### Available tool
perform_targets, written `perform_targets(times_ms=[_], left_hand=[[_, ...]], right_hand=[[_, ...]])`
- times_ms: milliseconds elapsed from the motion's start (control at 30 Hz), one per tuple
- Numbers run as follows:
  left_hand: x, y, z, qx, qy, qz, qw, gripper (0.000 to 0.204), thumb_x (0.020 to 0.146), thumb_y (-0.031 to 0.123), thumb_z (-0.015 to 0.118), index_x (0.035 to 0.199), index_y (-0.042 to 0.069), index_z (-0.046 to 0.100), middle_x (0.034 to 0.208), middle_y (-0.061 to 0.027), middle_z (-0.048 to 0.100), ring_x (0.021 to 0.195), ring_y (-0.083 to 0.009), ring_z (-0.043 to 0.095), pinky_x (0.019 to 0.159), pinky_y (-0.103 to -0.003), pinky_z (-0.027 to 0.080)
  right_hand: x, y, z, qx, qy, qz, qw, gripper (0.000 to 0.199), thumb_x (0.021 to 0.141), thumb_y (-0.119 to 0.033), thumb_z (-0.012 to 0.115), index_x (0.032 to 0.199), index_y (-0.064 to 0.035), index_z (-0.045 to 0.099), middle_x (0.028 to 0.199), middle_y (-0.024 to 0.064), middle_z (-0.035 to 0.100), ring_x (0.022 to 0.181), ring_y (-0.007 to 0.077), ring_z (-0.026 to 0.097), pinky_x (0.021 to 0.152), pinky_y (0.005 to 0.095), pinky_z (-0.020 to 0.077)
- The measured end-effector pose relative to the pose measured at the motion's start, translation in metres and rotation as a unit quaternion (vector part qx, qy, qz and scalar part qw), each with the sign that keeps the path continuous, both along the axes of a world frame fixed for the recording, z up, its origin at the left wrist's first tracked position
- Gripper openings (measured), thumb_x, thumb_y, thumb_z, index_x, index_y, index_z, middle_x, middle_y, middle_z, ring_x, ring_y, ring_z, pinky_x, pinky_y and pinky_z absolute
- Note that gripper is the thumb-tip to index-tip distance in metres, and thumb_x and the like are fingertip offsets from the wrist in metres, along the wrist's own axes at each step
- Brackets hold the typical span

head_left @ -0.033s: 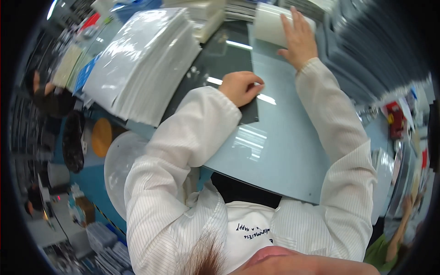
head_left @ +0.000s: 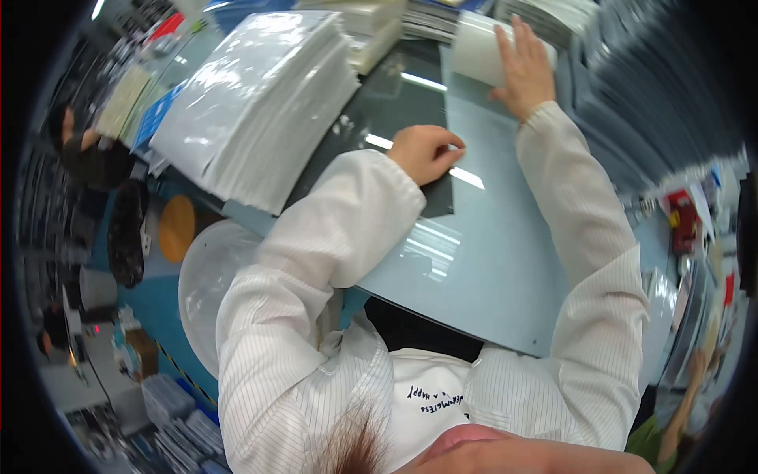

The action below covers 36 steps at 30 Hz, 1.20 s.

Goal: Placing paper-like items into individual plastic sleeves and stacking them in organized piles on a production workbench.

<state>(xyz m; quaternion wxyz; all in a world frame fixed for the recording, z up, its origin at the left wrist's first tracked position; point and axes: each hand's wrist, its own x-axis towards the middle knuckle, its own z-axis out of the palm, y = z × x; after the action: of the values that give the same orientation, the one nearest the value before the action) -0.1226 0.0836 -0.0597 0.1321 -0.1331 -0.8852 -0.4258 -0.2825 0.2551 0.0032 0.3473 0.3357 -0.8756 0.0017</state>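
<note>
Sheet work under both hands: we see a large pale grey-blue sheet (head_left: 489, 261) lying flat on the glass-topped table (head_left: 379, 110), its near edge hanging over towards our body. Left hand (head_left: 426, 152) sits on the sheet's left edge, fingers curled in together, pressing down where a darker panel (head_left: 438, 199) shows just beside and below it. We cannot tell whether it pinches the edge or only rests on it; the knuckles hide the fingertips. Right hand (head_left: 523, 69) is further out, fingers spread flat on top of a white roll (head_left: 482, 54) that lies at the far end of the sheet. Palm-down contact, not a wrap-around grip.

Both arms are in white pinstriped sleeves (head_left: 316, 316), coming in from the lower edge.

Left of the sheet, well apart from the hands: tall stack of white sheets in clear wrap (head_left: 253, 103), tilted across the table corner. Beyond the roll, more stacked material (head_left: 371, 24) runs along the back edge. White round stool seat (head_left: 207, 276) sits below the table on the left, with an orange disc (head_left: 177, 227) next to it on the blue floor. Another person in dark clothing (head_left: 87, 154) is at the far left, blurred by the lens rim. Shelving clutter (head_left: 687, 221) is on the right.
</note>
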Motion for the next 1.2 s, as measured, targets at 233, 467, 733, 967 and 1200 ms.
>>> perform_targets(times_ms=[233, 467, 733, 967, 1200], left_hand=[[0.006, -0.011, 0.01, -0.005, -0.028, 0.0, 1.0, 0.017, 0.088, 0.021, 0.067, 0.095, 0.007, 0.073, 0.083, -0.0098, 0.069, 0.074, -0.0252, 0.065, 0.07, -0.034, 0.052], [0.004, -0.005, 0.012, -0.044, 0.113, 0.01, 0.993, 0.012, 0.086, 0.019, 0.067, 0.092, 0.01, 0.071, 0.083, -0.0046, 0.067, 0.078, -0.0248, 0.065, 0.069, -0.035, 0.053], [0.008, -0.001, 0.037, -0.069, 0.309, 0.045, 0.947, 0.043, 0.07, 0.012, 0.078, 0.111, 0.015, 0.065, 0.116, -0.0033, 0.058, 0.109, -0.0249, 0.056, 0.091, -0.038, 0.05], [0.023, 0.005, 0.044, -0.126, 0.341, 0.02, 0.931, 0.053, 0.066, 0.017, 0.081, 0.116, 0.021, 0.064, 0.111, 0.0017, 0.054, 0.106, -0.0178, 0.052, 0.097, -0.036, 0.04], [0.025, 0.002, 0.046, -0.104, 0.345, -0.002, 0.933, 0.037, 0.066, 0.016, 0.08, 0.101, 0.018, 0.069, 0.097, 0.0011, 0.059, 0.097, -0.0192, 0.057, 0.093, -0.038, 0.043]], right_hand=[[-0.024, -0.024, 0.025, 0.116, -0.102, -0.088, 0.984, 0.133, 0.045, -0.023, 0.095, 0.152, -0.0303, 0.017, 0.144, 0.014, 0.039, 0.134, 0.0338, 0.037, 0.109, 0.0504, 0.0322], [-0.014, -0.009, 0.017, 0.077, -0.005, -0.014, 0.997, 0.122, 0.044, -0.024, 0.088, 0.15, -0.0293, 0.028, 0.134, 0.0109, 0.046, 0.124, 0.0312, 0.045, 0.102, 0.047, 0.0345], [0.045, 0.009, 0.053, 0.007, -0.192, 0.126, 0.973, 0.114, 0.039, -0.024, 0.086, 0.143, -0.0117, 0.041, 0.127, 0.0138, 0.056, 0.117, 0.0332, 0.054, 0.1, 0.0422, 0.0415], [0.076, 0.004, 0.078, -0.058, -0.582, 0.12, 0.802, 0.112, 0.037, -0.019, 0.085, 0.14, -0.0061, 0.043, 0.122, 0.0126, 0.058, 0.112, 0.0251, 0.058, 0.096, 0.0346, 0.047], [0.061, 0.009, 0.067, -0.071, -0.628, 0.128, 0.764, 0.111, 0.043, -0.019, 0.083, 0.144, -0.0061, 0.038, 0.126, 0.0139, 0.055, 0.115, 0.0265, 0.056, 0.099, 0.0341, 0.0445]])
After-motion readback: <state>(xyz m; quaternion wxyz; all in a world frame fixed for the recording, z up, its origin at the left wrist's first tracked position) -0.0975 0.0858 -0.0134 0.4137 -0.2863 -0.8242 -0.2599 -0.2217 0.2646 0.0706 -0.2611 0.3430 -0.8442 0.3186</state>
